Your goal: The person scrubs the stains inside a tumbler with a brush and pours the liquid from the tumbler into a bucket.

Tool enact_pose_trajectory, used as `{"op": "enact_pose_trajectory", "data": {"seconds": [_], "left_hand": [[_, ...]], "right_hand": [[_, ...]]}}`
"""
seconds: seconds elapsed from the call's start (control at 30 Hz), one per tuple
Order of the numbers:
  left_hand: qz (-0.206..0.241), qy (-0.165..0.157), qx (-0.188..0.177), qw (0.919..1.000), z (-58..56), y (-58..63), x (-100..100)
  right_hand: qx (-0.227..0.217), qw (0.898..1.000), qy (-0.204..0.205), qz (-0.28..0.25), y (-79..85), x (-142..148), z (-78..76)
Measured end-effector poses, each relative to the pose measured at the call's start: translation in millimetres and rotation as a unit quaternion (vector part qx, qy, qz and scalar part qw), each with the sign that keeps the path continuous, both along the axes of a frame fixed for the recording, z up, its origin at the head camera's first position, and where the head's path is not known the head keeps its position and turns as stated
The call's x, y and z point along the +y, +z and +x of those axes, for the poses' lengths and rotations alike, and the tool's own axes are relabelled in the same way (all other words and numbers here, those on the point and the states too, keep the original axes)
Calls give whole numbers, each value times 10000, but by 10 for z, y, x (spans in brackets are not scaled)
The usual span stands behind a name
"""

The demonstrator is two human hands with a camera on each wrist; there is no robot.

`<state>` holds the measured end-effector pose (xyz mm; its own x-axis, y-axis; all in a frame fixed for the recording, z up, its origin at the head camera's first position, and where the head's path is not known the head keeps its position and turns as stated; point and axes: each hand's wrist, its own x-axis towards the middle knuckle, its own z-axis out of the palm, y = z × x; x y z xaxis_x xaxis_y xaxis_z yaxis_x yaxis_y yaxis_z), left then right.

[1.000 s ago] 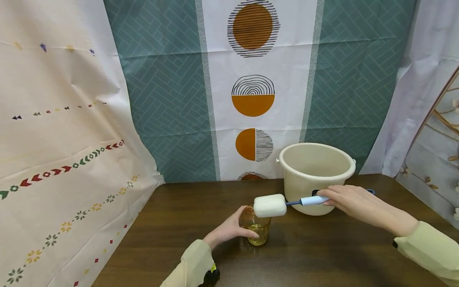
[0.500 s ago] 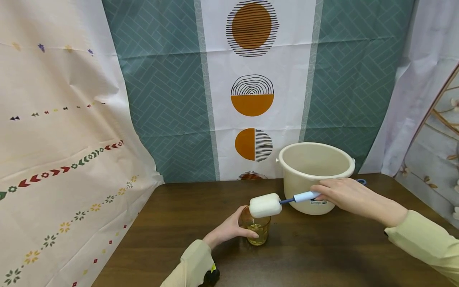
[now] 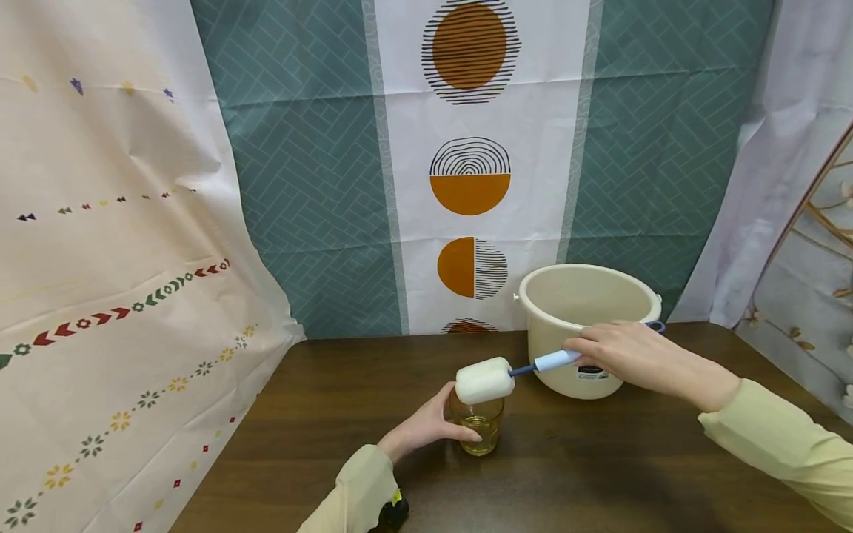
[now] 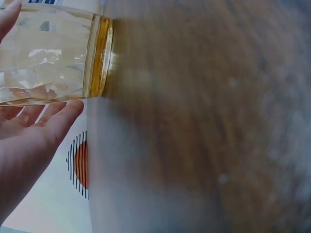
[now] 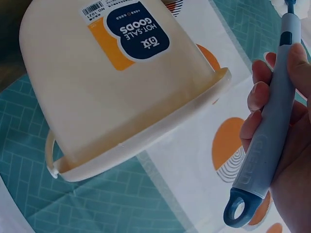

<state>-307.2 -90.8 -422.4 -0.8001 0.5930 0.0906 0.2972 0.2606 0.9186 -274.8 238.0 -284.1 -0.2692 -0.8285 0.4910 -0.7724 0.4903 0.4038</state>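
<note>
Left hand (image 3: 429, 427): fingers round upright amber glass (image 3: 485, 437) on table (image 3: 566, 481). Right hand (image 3: 629, 357): fingers clamped on brush (image 5: 273, 107), white head (image 3: 485, 380) at glass's 12 o'clock, contact unclear. Bucket (image 3: 553, 340): glass's 2 o'clock.

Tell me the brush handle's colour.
Light blue handle, dark blue loop; clearest in the right wrist view.

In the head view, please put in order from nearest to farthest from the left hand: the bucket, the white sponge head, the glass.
1. Glass: gripped by the left hand.
2. White sponge head: right of the hand, overlapping the glass's rim in this view.
3. Bucket: farther right and back.
</note>
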Motion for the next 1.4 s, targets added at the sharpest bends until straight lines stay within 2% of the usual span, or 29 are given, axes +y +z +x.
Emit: {"op": "enact_pose_trajectory", "data": {"seconds": [0.27, 0.8, 0.97, 1.4], "left_hand": [[-41, 6, 57, 10000, 5, 33, 19], [-157, -15, -26, 9999, -17, 14, -8], [-200, -19, 128, 9997, -17, 17, 0], [-291, 31, 230, 9993, -10, 26, 6]], "right_hand": [[-99, 9996, -82, 257, 81, -53, -8], [450, 9935, -78, 1043, 212, -258, -24], [639, 9891, -132, 1318, 233, -352, -24], [616, 9826, -202, 1741, 291, -551, -37]]}}
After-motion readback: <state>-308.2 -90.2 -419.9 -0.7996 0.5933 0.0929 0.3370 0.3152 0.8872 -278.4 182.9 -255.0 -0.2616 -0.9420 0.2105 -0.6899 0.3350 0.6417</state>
